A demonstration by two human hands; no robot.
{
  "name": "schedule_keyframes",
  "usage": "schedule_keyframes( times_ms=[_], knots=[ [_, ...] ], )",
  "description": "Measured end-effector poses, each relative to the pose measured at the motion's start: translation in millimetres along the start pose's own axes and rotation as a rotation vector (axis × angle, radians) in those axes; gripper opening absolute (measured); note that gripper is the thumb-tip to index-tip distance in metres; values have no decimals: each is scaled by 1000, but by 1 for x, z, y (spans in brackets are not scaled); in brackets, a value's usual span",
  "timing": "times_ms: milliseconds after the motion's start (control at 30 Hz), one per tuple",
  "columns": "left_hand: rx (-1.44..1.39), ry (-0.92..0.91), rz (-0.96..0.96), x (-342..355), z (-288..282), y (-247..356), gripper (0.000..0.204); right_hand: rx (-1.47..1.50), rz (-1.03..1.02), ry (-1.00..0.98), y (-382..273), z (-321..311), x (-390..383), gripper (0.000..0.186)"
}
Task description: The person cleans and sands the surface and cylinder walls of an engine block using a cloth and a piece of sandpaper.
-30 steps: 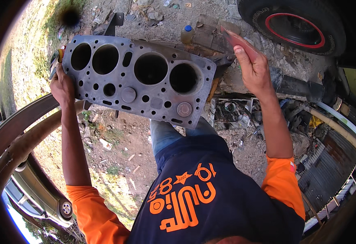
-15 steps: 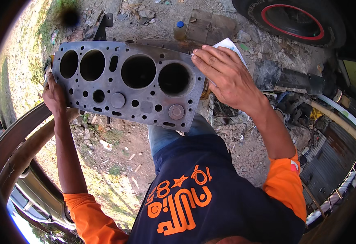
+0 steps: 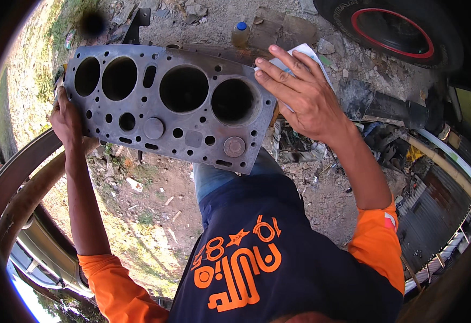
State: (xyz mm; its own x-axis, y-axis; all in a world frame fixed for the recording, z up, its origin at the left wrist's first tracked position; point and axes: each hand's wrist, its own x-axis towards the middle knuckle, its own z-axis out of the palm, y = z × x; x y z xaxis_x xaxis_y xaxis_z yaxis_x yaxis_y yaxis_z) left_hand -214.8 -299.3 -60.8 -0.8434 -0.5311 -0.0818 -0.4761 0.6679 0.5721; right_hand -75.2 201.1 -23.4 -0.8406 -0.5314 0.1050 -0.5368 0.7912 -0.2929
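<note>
A grey metal engine block (image 3: 157, 99) stands before me, its flat face with large round bores turned toward me. At its left end, my left hand (image 3: 66, 121) is closed, thumb up, beside a small yellow-and-dark thing (image 3: 61, 74). The block's edge partly hides those fingers, so their hold is unclear. Beside the upper right corner, my right hand (image 3: 305, 99) holds a white sheet (image 3: 321, 63) under its long, somewhat spread fingers. The fingertips are close to the block's edge; whether they touch it I cannot tell.
A bottle with a blue cap (image 3: 240, 35) stands behind the block, near flat brown cardboard (image 3: 278, 29). A tyre with a red-ringed wheel (image 3: 391, 32) is at the far right. Scrap parts (image 3: 300, 142) lie on the right. A wooden pole (image 3: 36, 196) runs along the left.
The fingers of my right hand have lifted and spread a little over the white sheet. The block and my left hand appear slightly higher and farther left in the view.
</note>
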Motion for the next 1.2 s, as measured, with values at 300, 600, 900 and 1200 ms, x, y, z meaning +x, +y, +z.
schedule_keyframes(
  times_ms=[300, 600, 900, 1200],
  knots=[
    [20, -12, 0, -1, -1, 0, 72, 18, -13, 30, 0, -2, 7, 56],
    [73, -8, -20, 2, -4, -3, 75, 22, 1, 43, 0, 5, 5, 56],
    [57, 7, -30, 1, -7, 0, 75, 59, 11, 55, 2, 8, 12, 56],
    [53, 10, -28, 4, -2, -2, 77, 64, 48, 96, 3, 14, 13, 55]
  ],
)
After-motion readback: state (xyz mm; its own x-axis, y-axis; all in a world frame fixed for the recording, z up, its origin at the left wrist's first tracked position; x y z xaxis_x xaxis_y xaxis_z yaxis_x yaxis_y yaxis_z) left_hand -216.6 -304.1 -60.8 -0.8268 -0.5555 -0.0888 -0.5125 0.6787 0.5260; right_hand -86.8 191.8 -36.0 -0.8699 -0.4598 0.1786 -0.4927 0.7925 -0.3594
